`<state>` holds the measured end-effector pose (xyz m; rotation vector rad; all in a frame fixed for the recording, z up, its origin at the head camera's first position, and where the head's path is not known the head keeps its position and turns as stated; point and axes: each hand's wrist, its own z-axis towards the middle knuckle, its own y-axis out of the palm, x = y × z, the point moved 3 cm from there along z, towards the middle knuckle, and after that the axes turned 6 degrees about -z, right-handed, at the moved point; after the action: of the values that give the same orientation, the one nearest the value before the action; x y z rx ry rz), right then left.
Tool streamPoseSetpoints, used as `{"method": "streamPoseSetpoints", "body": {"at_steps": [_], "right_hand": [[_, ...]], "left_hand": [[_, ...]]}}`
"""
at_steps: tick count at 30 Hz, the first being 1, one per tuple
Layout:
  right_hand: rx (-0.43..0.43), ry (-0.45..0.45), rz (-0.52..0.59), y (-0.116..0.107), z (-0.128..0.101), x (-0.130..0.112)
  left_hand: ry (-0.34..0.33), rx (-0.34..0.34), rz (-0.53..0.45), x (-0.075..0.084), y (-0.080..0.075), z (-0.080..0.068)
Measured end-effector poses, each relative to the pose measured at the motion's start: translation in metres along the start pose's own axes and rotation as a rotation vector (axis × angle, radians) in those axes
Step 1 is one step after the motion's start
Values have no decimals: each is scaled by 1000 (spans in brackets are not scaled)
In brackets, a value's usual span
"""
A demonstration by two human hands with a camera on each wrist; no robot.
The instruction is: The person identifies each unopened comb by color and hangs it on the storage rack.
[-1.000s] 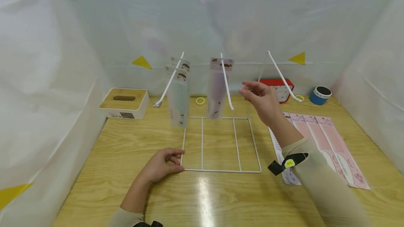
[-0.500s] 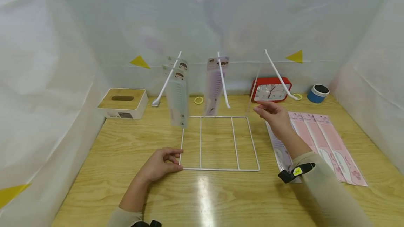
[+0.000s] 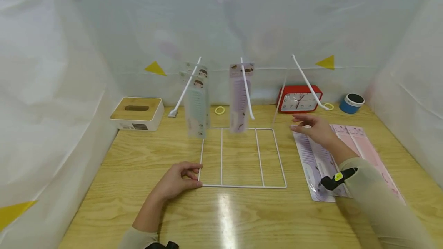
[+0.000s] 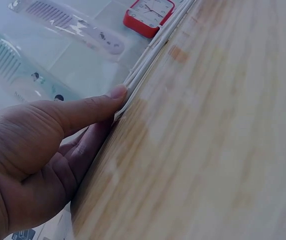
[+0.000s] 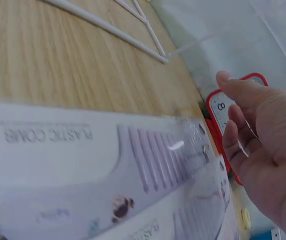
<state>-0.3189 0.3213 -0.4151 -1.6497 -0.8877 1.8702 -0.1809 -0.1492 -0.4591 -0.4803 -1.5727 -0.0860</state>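
A white wire display rack (image 3: pixel 242 186) stands on the table with three hooks at its top. My left hand (image 3: pixel 176 180) holds its near left corner; in the left wrist view the thumb lies on the white wire (image 4: pixel 147 60). Two packaged green combs (image 3: pixel 196 107) hang from the left hook and a packaged purple comb (image 3: pixel 238 99) from the middle one. On the right hook (image 3: pixel 306 82) nothing hangs. My right hand (image 3: pixel 318 131) hovers by the top ends of packaged purple combs (image 3: pixel 308 160) lying on the table, fingers loosely bent and holding nothing.
Pink packs (image 3: pixel 368 149) lie right of the purple ones, partly behind my right arm. Along the back are a tissue box (image 3: pixel 136 114), a red clock (image 3: pixel 299 99), a blue round container (image 3: pixel 351 104) and yellow rings (image 3: pixel 219 110). Plastic sheeting encloses the table.
My right hand has come away from beneath the right hook, moving down and right to the packs on the table. My left hand stays at the rack's corner.
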Motion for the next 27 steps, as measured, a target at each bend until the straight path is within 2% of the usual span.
{"method": "streamPoseSetpoints", "body": {"at_steps": [4,11,18,22,27], "right_hand": [[-84,-44,-78,-11,4,10],[-165,-33,-133,-14,8,30],[-237,-21,-96,-17,7,32],[-230,-12,-92,-15,10,42],[-141,-59,-142,-13,13,43]], "left_hand": [[0,-1,-6,0,0,0],[2,-2,-6,-1,0,0],[-11,-13,-22,-1,1,0],[-7,-17,-22,-2,0,0],[3,-14,-17,-3,0,0]]}}
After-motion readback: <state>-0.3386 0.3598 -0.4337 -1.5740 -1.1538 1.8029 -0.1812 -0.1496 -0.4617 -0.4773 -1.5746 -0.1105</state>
